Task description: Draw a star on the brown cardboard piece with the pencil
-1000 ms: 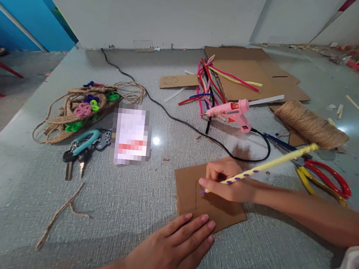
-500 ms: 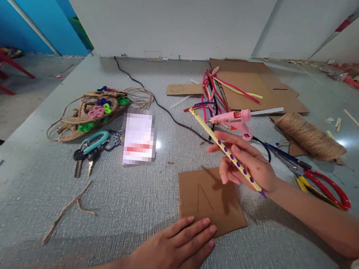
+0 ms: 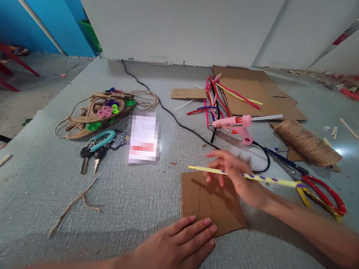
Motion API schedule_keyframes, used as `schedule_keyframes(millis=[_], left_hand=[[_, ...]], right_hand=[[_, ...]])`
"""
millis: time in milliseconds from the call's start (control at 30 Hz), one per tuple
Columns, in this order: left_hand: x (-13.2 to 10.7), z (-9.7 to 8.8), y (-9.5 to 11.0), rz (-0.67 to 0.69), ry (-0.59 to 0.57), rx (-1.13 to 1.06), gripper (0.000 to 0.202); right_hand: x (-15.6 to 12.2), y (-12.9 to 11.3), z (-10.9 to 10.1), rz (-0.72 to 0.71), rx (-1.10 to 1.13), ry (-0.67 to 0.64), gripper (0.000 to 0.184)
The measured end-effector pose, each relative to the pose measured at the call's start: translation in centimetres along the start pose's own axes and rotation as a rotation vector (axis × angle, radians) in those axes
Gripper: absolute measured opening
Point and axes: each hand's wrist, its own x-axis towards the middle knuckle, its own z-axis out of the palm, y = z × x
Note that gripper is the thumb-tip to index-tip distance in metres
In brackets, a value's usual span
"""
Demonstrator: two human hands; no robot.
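Note:
My left hand [image 3: 177, 242] lies flat, its fingers over the lower edge of a small square of brown cardboard [image 3: 189, 194]. Two slanting lines meeting in a point are drawn on that cardboard. Above its upper right part, my right hand [image 3: 241, 180] holds a pale yellow pencil [image 3: 273, 180] with purple dots. The pencil lies almost level across the hand, gold end to the left and purple end to the right. Its middle is partly hidden by the fingers, which are a little blurred.
Behind my right hand lies a pink glue gun [image 3: 239, 126], beside coloured pipe cleaners [image 3: 216, 100] and larger cardboard sheets [image 3: 250, 90]. Red-and-yellow-handled scissors [image 3: 326, 195] and a twine roll [image 3: 307, 142] lie right. Keys [image 3: 91, 155], a blurred-out white item [image 3: 144, 137] and twine [image 3: 74, 204] lie left.
The pencil has swung from a steep slant to nearly level in my right hand, which has moved lower. My left hand keeps its place on the cardboard. The view has shifted slightly.

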Motion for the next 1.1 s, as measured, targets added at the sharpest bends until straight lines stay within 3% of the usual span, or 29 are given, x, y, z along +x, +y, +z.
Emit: schedule_keyframes(millis=[67,167,300,433,633,800,900,1000,1100], left_hand=[[0.1,-0.1,0.0,0.005,-0.011,0.005,0.042],[0.1,-0.1,0.0,0.014,-0.025,0.025,0.042],[-0.1,0.3,0.1,0.015,0.005,0.043,0.043],[-0.2,0.6,0.1,0.009,0.013,0.049,0.042],[0.0,0.2,-0.1,0.01,-0.035,-0.019,0.043],[0.2,0.0,-0.1,0.017,-0.04,-0.023,0.043],[0.1,0.0,-0.1,0.01,-0.031,-0.009,0.043],[0.1,0.0,-0.1,0.006,-0.038,-0.024,0.043],[0.1,-0.2,-0.2,0.013,-0.029,-0.022,0.043]], right_hand=[[-0.1,0.1,0.5,0.078,-0.03,-0.083,0.031],[0.0,0.9,0.9,0.14,-0.032,-0.027,0.026],[0.1,1.7,0.7,0.068,0.021,-0.042,0.029],[0.0,1.6,0.5,0.077,-0.168,-0.036,0.022],[-0.4,2.4,0.3,0.014,-0.327,0.002,0.032],[-0.3,2.3,0.2,-0.102,-0.47,-0.079,0.03],[-0.1,2.3,0.4,-0.133,-0.493,-0.057,0.03],[-0.2,2.5,0.5,-0.232,-0.487,-0.131,0.03],[-0.3,2.7,0.6,-0.204,-0.513,-0.045,0.03]])
